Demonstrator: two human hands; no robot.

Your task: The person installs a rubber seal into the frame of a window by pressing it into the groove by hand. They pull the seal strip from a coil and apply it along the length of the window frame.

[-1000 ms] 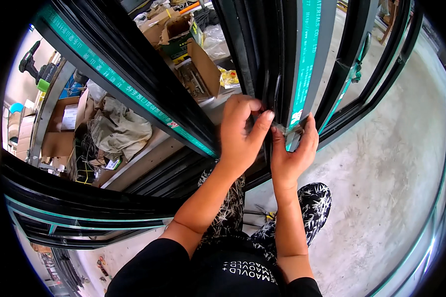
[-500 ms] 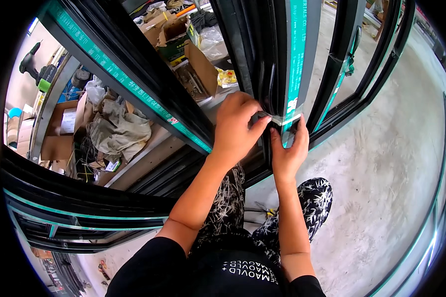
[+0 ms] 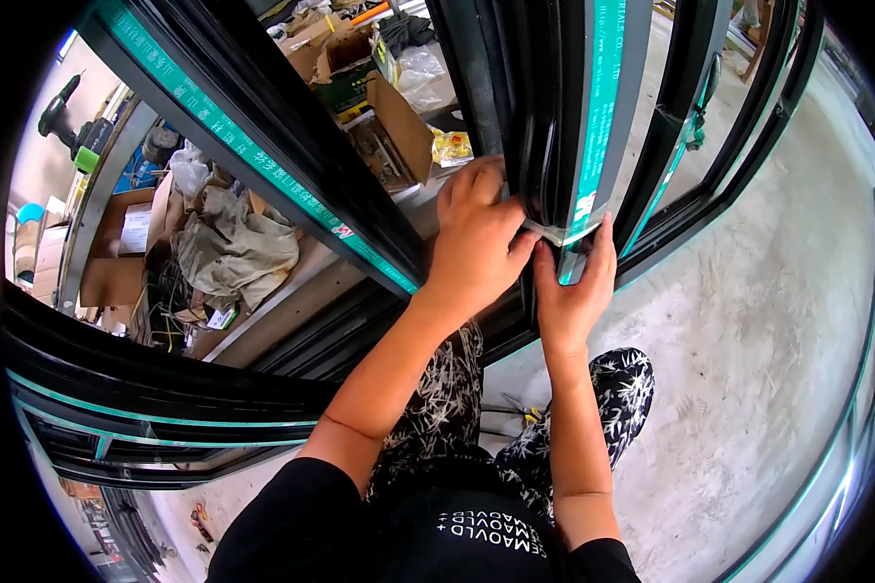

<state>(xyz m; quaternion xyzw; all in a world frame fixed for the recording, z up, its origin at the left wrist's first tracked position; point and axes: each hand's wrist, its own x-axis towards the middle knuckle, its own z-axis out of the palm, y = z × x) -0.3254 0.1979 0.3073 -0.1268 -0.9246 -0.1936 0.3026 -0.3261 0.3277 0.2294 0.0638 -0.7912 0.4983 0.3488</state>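
Observation:
A strip of clear tape (image 3: 579, 233) wraps across upright black frame profiles (image 3: 537, 126) whose front face carries a teal protective film (image 3: 593, 117). My left hand (image 3: 478, 233) is closed at the left side of the profiles, thumb at the tape and fingers curled toward the back, where their tips are hidden. On the right, my right hand (image 3: 576, 301) grips the profile from below, its thumb and fingers on either side of the front face, just at the tape. Both hands touch the profiles.
Another teal-filmed profile (image 3: 253, 146) slants at left. Behind it a workbench holds cardboard boxes (image 3: 117, 277), a crumpled cloth (image 3: 233, 248) and a drill (image 3: 68, 121). More black frames (image 3: 690, 126) stand at right, above the concrete floor (image 3: 729, 360).
My left hand has gone from pinching the tape out at the side to lying closer around the profiles. My right hand stays at the front, and the view has shifted slightly.

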